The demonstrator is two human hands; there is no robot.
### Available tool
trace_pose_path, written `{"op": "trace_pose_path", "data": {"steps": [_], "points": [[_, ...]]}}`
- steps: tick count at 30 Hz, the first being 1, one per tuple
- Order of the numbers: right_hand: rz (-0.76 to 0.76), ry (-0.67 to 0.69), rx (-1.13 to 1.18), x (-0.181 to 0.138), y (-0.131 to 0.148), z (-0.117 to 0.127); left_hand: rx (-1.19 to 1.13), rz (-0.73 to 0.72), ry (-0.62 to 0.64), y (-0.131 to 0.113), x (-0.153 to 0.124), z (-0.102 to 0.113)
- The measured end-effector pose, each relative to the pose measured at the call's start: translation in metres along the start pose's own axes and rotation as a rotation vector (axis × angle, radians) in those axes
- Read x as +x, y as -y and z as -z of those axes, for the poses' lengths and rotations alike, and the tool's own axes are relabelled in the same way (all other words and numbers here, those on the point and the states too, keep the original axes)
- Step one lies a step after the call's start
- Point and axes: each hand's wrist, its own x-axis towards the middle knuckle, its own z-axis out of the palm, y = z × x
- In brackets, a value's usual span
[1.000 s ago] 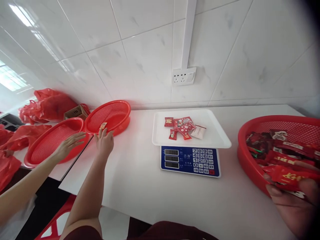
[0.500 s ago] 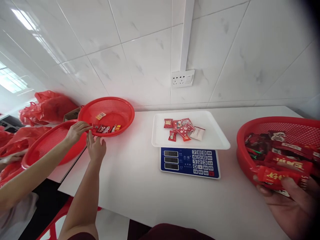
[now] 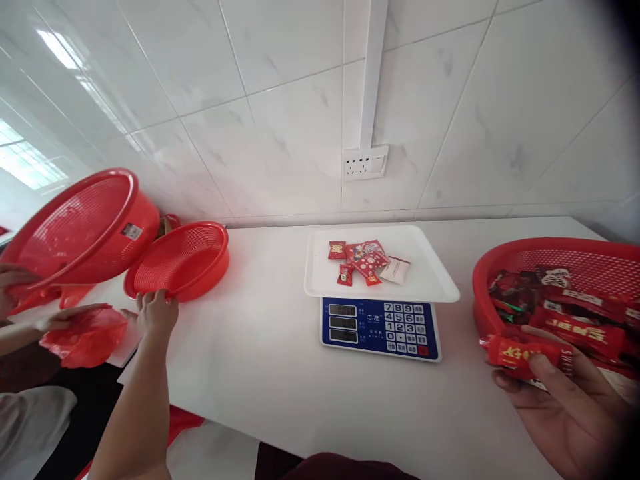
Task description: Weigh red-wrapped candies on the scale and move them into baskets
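Note:
My left hand (image 3: 157, 315) has its fingers hooked over the near rim of a red mesh basket (image 3: 203, 283). On the right, my right hand (image 3: 570, 393) pinches a red-wrapped snack packet (image 3: 523, 353) between thumb and fingers, with something pale partly hidden beneath it. That hand is just in front of a second red basket (image 3: 483, 287) holding red and dark wrapped snacks (image 3: 583, 333). Between my hands stands a blue and white digital scale (image 3: 380, 330). Its white tray (image 3: 425, 280) carries several small red packets (image 3: 367, 257) and a white sachet (image 3: 396, 270).
At left, a co-worker's hand (image 3: 13, 283) holds a tilted red basket (image 3: 107, 237). Their other hand (image 3: 63, 319) grips a red plastic bag (image 3: 93, 337). A wall socket (image 3: 365, 163) is behind the scale. The white table (image 3: 280, 373) has its front edge near my body.
The basket at my left hand has shifted left, and the snacks inside it no longer show. The co-worker's basket is raised and tilted. My right hand moved slightly left with its packet.

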Motion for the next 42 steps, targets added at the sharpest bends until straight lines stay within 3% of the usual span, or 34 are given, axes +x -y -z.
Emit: {"op": "trace_pose_path", "data": {"steps": [3, 8, 16, 19, 22, 27, 29, 36, 42], "points": [[-0.006, 0.020, 0.037, -0.001, -0.001, -0.001, 0.001, -0.090, 0.074, -0.016, 0.004, -0.012], [-0.010, 0.041, 0.075, -0.004, -0.001, -0.005, -0.063, -0.284, 0.178, -0.072, -0.016, -0.027], [-0.137, 0.148, 0.005, -0.005, -0.015, -0.004, -0.220, -0.445, 0.263, -0.147, -0.054, -0.004], [-0.220, 0.341, -0.051, -0.004, -0.029, -0.004, -0.405, -0.558, 0.296, -0.185, -0.061, 0.004], [-0.351, 0.582, -0.086, -0.011, -0.048, -0.010, -0.538, -0.708, 0.441, -0.233, -0.066, 0.000], [-0.438, 0.933, -0.123, -0.018, -0.077, -0.018, -0.374, -0.788, 0.566, -0.292, -0.065, -0.018], [-0.428, 0.992, -0.156, -0.016, -0.082, -0.017, -0.343, -0.779, 0.562, -0.300, -0.061, -0.022], [-0.457, 0.961, -0.135, -0.009, -0.084, -0.013, -0.246, -0.698, 0.531, -0.303, -0.028, -0.023], [-0.444, 0.962, -0.143, -0.010, -0.086, -0.015, -0.191, -0.807, 0.681, -0.315, -0.004, -0.035]]}}
